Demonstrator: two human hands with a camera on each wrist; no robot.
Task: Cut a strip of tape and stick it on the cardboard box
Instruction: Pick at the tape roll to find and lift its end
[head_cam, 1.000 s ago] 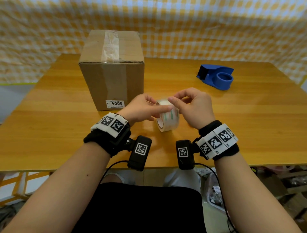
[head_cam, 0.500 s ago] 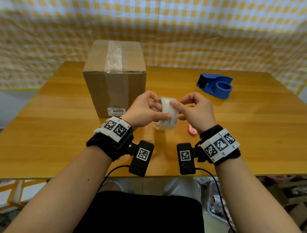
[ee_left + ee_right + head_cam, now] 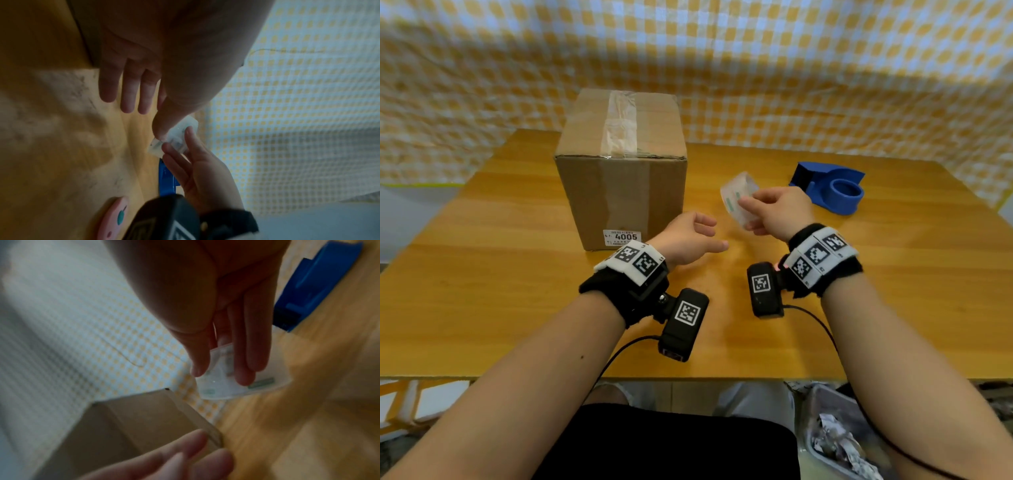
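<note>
The cardboard box (image 3: 619,178), with clear tape along its top seam, stands on the wooden table (image 3: 517,274) at the centre left. My right hand (image 3: 748,214) holds the clear tape roll (image 3: 738,197) above the table, to the right of the box. In the right wrist view, thumb and fingers (image 3: 244,369) pinch the tape roll (image 3: 226,386). My left hand (image 3: 714,233) hovers empty in front of the box's right corner, fingers relaxed. The left wrist view shows those fingers (image 3: 127,97) straight, apart from the tape roll (image 3: 179,139).
A blue tape dispenser (image 3: 832,188) sits at the back right of the table. A pink cutter (image 3: 113,217) lies on the table under my right wrist. A checked cloth (image 3: 825,85) hangs behind the table.
My left hand has let go of the tape roll and stayed low. My right hand has carried the roll up and to the right, toward the blue dispenser.
</note>
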